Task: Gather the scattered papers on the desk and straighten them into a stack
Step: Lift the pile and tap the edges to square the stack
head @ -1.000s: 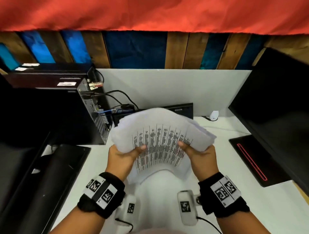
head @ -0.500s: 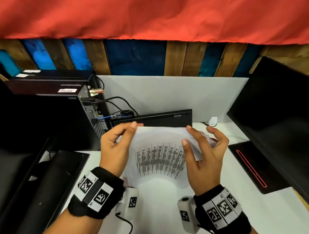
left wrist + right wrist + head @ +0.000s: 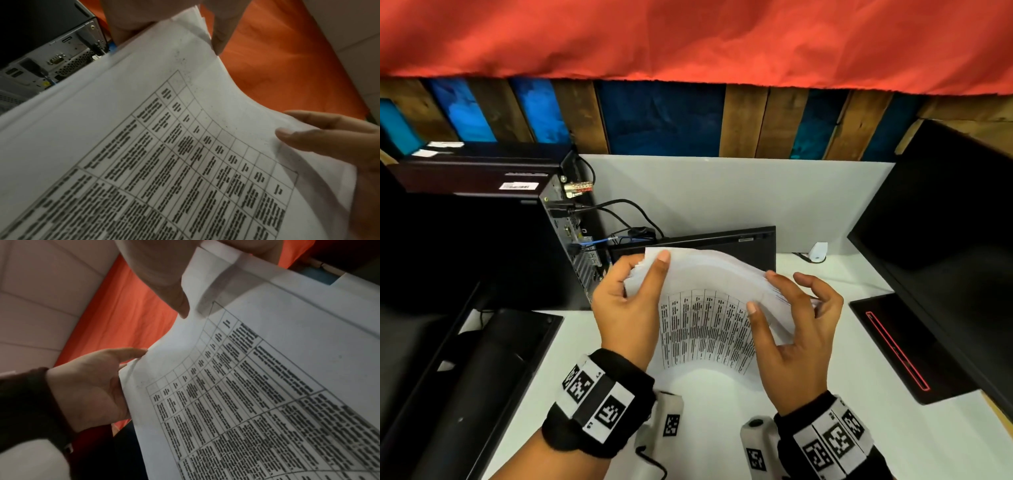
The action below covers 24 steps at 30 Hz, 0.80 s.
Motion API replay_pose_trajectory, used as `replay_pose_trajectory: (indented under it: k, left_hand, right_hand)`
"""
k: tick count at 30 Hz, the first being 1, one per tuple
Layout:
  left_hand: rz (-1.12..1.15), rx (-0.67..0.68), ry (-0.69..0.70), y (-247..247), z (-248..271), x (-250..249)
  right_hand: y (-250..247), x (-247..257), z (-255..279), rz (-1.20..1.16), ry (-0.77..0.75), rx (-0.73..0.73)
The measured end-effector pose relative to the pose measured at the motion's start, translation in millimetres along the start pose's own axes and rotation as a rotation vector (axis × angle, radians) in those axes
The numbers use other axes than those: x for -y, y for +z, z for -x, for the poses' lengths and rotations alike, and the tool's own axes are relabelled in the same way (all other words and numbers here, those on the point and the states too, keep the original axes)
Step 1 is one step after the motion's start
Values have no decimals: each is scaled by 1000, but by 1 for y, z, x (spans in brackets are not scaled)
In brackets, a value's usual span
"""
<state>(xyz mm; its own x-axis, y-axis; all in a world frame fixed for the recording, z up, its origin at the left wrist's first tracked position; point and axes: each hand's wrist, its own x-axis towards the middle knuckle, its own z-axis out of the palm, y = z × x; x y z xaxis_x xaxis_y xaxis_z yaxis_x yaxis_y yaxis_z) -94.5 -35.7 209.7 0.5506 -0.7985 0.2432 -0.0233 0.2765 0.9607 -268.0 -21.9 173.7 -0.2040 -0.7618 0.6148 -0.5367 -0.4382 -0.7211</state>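
**Paper stack held upright between both hands**

A stack of papers is held on edge above the white tabletop, its lower edge close to or on the surface; contact cannot be told. The printed table on the front sheet faces the person, and the sheets bow slightly. The left hand is placed at the left side of the stack, its fingers loosely curled round the top left corner. The right hand is set at the right side, with the thumb laid on the front sheet and the other fingers spread and only slightly bent behind the right edge. Behind the stack a black laptop is seen, with a computer case to the left and a monitor to the right.
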Motion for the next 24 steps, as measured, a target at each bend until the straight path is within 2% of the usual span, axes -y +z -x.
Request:
replay_pose_trajectory:
  k: [4,10,15,18,21,24]
  left_hand:
    - [-17,-7,29,-3,-5,2]
    - [24,-23,145,-8,-5,5]
    - [142,-15,87,-9,-7,8]
    - [134,-12,36,-3,0,6]
    - [77,-68,-10,4,-1,7]
    - [83,-140,-70,5,-7,13]
  right_hand:
    - [-3,-5,-7,-103,104,-15]
    - [-4,-6,-9,-139,119,-22]
    - [-4,-9,-9,-149,114,-4]
    - [-2,-10,-7,-123,49,11]
    - [-1,-11,-4,-81,-14,23]
    - [0,-11,-5,-117,28,16]
